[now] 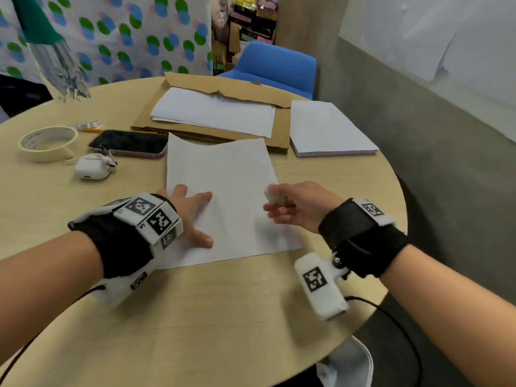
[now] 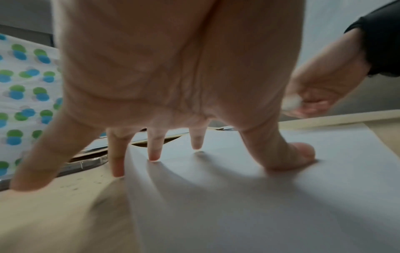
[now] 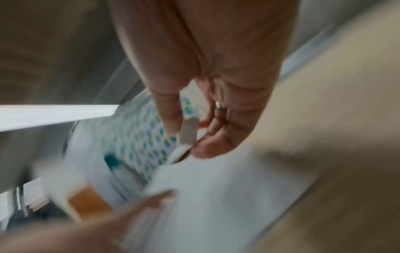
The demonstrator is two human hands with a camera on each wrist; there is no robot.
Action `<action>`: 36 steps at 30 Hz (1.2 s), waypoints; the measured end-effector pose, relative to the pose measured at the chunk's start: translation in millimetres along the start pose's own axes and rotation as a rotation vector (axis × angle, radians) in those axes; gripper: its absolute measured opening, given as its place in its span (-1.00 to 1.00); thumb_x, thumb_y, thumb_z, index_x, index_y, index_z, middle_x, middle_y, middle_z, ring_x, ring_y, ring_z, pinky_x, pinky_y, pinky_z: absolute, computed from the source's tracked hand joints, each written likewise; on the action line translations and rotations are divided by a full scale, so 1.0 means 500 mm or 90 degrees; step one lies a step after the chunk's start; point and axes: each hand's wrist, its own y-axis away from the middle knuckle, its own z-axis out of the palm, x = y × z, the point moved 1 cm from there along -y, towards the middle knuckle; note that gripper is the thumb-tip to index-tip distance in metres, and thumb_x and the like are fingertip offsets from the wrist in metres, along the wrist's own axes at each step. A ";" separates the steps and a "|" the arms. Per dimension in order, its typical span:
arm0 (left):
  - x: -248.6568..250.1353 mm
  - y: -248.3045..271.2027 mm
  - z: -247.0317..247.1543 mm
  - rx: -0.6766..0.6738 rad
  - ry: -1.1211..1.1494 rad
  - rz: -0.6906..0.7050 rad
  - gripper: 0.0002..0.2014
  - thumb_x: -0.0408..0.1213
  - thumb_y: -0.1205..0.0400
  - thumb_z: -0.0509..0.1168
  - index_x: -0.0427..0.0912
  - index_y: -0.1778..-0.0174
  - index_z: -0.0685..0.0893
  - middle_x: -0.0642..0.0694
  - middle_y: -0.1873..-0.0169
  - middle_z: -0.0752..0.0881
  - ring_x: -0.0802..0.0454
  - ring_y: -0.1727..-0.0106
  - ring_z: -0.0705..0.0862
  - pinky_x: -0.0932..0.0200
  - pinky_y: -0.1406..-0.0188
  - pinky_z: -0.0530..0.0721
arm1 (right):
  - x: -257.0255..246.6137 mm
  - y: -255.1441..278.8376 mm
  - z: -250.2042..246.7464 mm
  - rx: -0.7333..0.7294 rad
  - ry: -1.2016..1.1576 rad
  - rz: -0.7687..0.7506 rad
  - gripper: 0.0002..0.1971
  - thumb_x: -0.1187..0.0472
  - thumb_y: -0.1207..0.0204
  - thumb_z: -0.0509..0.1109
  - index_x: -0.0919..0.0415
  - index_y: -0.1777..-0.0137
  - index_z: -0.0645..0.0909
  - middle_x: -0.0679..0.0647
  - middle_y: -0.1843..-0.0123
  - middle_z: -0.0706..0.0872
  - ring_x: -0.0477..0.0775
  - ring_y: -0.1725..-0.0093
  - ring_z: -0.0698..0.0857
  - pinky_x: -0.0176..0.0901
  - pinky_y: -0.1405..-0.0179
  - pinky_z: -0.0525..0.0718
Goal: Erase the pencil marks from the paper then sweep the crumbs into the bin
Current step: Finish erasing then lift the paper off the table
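A white sheet of paper (image 1: 226, 196) lies on the round wooden table (image 1: 195, 317) in front of me. My left hand (image 1: 192, 216) presses its left edge flat with spread, straight fingers (image 2: 154, 150); the paper (image 2: 249, 196) bulges slightly at that edge. My right hand (image 1: 282, 203) hovers just above the paper's right edge and pinches a small white eraser (image 1: 272, 196) between thumb and fingers. The eraser (image 3: 188, 131) looks blurred in the right wrist view. No pencil marks are plain on the sheet. Tiny dark crumbs (image 2: 86, 183) dot the table left of the paper.
Behind the sheet lie a brown envelope (image 1: 282, 129) with white papers on it and a white paper stack (image 1: 329, 129). A phone (image 1: 128, 143), earbud case (image 1: 92, 166), tape roll (image 1: 49, 143) and pencil (image 1: 92, 130) sit at the left. A blue chair (image 1: 276, 65) stands beyond.
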 end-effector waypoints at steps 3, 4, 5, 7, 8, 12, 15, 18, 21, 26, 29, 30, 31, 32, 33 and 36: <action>0.002 -0.001 0.004 0.005 -0.010 -0.006 0.08 0.44 -0.26 0.34 0.25 -0.60 -0.10 -0.12 -0.57 0.12 -0.30 -0.55 0.22 -0.21 -0.49 0.33 | 0.025 -0.010 0.106 -0.112 -0.274 0.019 -0.80 0.15 -0.62 0.25 0.30 0.09 0.55 0.23 0.14 0.67 0.11 0.16 0.66 -0.10 0.02 0.64; 0.003 -0.003 0.006 0.017 -0.021 -0.003 0.10 0.48 -0.20 0.32 0.25 -0.58 -0.06 -0.11 -0.55 0.16 -0.28 -0.55 0.24 -0.21 -0.48 0.34 | 0.042 -0.015 0.138 -0.141 -0.316 0.044 -0.79 0.15 -0.62 0.23 0.31 0.10 0.55 0.22 0.16 0.66 0.10 0.17 0.65 -0.09 -0.03 0.64; 0.003 -0.006 0.008 0.025 -0.029 0.002 0.12 0.50 -0.15 0.31 0.26 -0.58 -0.05 -0.11 -0.54 0.18 -0.27 -0.55 0.24 -0.22 -0.47 0.35 | 0.055 -0.016 0.160 -0.156 -0.344 0.067 -0.78 0.16 -0.62 0.23 0.33 0.11 0.54 0.23 0.17 0.65 0.10 0.18 0.65 -0.11 -0.01 0.65; 0.001 -0.002 0.007 0.012 -0.011 -0.003 0.11 0.47 -0.21 0.34 0.27 -0.59 -0.12 -0.12 -0.59 0.09 -0.29 -0.58 0.18 -0.22 -0.50 0.30 | 0.070 -0.019 0.153 -0.095 -0.398 0.074 -0.78 0.19 -0.62 0.23 0.34 0.16 0.53 0.24 0.19 0.63 0.11 0.22 0.65 -0.18 0.16 0.68; -0.001 0.001 0.006 0.000 0.000 -0.009 0.09 0.42 -0.28 0.35 0.26 -0.60 -0.16 -0.11 -0.62 0.02 -0.31 -0.58 0.16 -0.21 -0.52 0.28 | 0.074 -0.024 0.127 -0.013 -0.435 0.055 -0.79 0.21 -0.61 0.25 0.33 0.18 0.53 0.23 0.21 0.63 0.11 0.24 0.65 -0.18 0.23 0.66; 0.000 0.008 -0.001 -0.009 0.011 -0.011 0.07 0.35 -0.34 0.35 0.25 -0.60 -0.20 -0.09 -0.62 -0.02 -0.32 -0.58 0.16 -0.24 -0.50 0.29 | 0.063 -0.021 0.008 0.321 -0.533 -0.068 -0.83 0.21 -0.60 0.29 0.33 -0.05 0.55 0.23 -0.02 0.67 0.12 0.02 0.67 -0.13 -0.02 0.65; 0.001 0.005 -0.004 -0.017 0.009 -0.015 0.08 0.35 -0.33 0.36 0.24 -0.60 -0.20 -0.09 -0.62 -0.02 -0.30 -0.58 0.16 -0.22 -0.49 0.29 | 0.067 -0.003 0.042 0.093 -0.530 -0.055 -0.88 0.20 -0.61 0.26 0.23 0.11 0.53 0.23 -0.02 0.69 0.13 0.01 0.70 -0.06 -0.06 0.62; 0.005 0.008 -0.007 -0.019 -0.003 -0.013 0.08 0.35 -0.33 0.37 0.22 -0.61 -0.19 -0.09 -0.62 -0.01 -0.29 -0.58 0.17 -0.21 -0.50 0.31 | 0.086 0.008 0.076 -0.033 -0.411 0.028 -0.88 0.25 -0.58 0.29 0.29 0.15 0.54 0.27 0.07 0.72 0.17 0.09 0.73 -0.03 -0.07 0.67; 0.006 0.008 -0.008 -0.015 -0.001 -0.010 0.08 0.33 -0.34 0.38 0.20 -0.62 -0.16 -0.10 -0.62 0.01 -0.29 -0.58 0.18 -0.22 -0.50 0.31 | 0.078 -0.012 0.027 0.223 -0.393 -0.035 -0.87 0.28 -0.55 0.34 0.29 0.21 0.53 0.21 0.22 0.65 0.11 0.25 0.66 -0.05 0.12 0.67; 0.011 0.008 -0.014 0.009 0.037 -0.016 0.19 0.24 -0.28 0.49 0.20 -0.61 -0.24 -0.15 -0.63 -0.23 -0.32 -0.61 0.10 -0.25 -0.54 0.27 | 0.081 0.002 0.019 0.128 -0.409 -0.035 -0.87 0.19 -0.56 0.33 0.27 0.09 0.57 0.20 0.10 0.72 0.13 0.08 0.70 -0.03 0.01 0.65; 0.019 0.016 -0.025 0.081 0.133 -0.028 0.21 -0.01 -0.33 0.56 0.19 -0.61 -0.29 -0.20 -0.61 -0.28 -0.34 -0.57 0.21 -0.20 -0.48 0.37 | 0.096 0.012 0.029 0.061 -0.454 0.047 -0.85 0.23 -0.58 0.31 0.34 0.06 0.52 0.27 0.07 0.70 0.21 0.07 0.72 -0.01 0.02 0.69; 0.022 0.020 -0.031 0.129 0.201 -0.039 0.18 -0.17 -0.37 0.56 0.18 -0.61 -0.27 -0.22 -0.61 -0.24 -0.36 -0.52 0.29 -0.18 -0.44 0.42 | 0.097 0.011 0.026 0.070 -0.454 0.050 -0.86 0.23 -0.59 0.30 0.35 0.06 0.52 0.28 0.07 0.69 0.22 0.07 0.72 -0.01 0.03 0.70; 0.022 0.022 -0.038 0.177 0.286 -0.059 0.14 -0.34 -0.42 0.52 0.17 -0.62 -0.25 -0.25 -0.60 -0.18 -0.37 -0.46 0.37 -0.16 -0.39 0.46 | 0.095 0.009 0.023 0.078 -0.449 0.050 -0.86 0.24 -0.59 0.30 0.35 0.06 0.51 0.29 0.07 0.69 0.22 0.08 0.72 -0.01 0.04 0.70; 0.020 0.022 -0.048 0.218 0.375 -0.089 0.09 -0.48 -0.47 0.44 0.14 -0.62 -0.24 -0.28 -0.59 -0.10 -0.38 -0.41 0.42 -0.14 -0.36 0.47 | 0.094 0.008 0.022 0.081 -0.439 0.048 -0.87 0.25 -0.59 0.30 0.35 0.06 0.51 0.29 0.07 0.68 0.23 0.08 0.72 -0.01 0.04 0.70; 0.012 0.017 -0.055 0.248 0.456 -0.123 0.04 -0.55 -0.50 0.37 0.10 -0.63 -0.24 -0.32 -0.57 -0.01 -0.39 -0.39 0.44 -0.14 -0.36 0.45 | 0.094 0.008 0.023 0.079 -0.431 0.047 -0.88 0.26 -0.59 0.30 0.35 0.06 0.52 0.29 0.08 0.68 0.22 0.09 0.72 -0.01 0.04 0.70; -0.019 0.002 -0.069 0.284 0.561 -0.153 -0.18 -0.52 -0.53 0.31 -0.13 -0.64 0.03 -0.37 -0.48 0.36 -0.35 -0.42 0.43 -0.11 -0.38 0.41 | 0.094 0.009 0.025 0.073 -0.411 0.031 -0.88 0.26 -0.58 0.32 0.34 0.05 0.52 0.28 0.11 0.68 0.21 0.13 0.71 0.01 0.04 0.70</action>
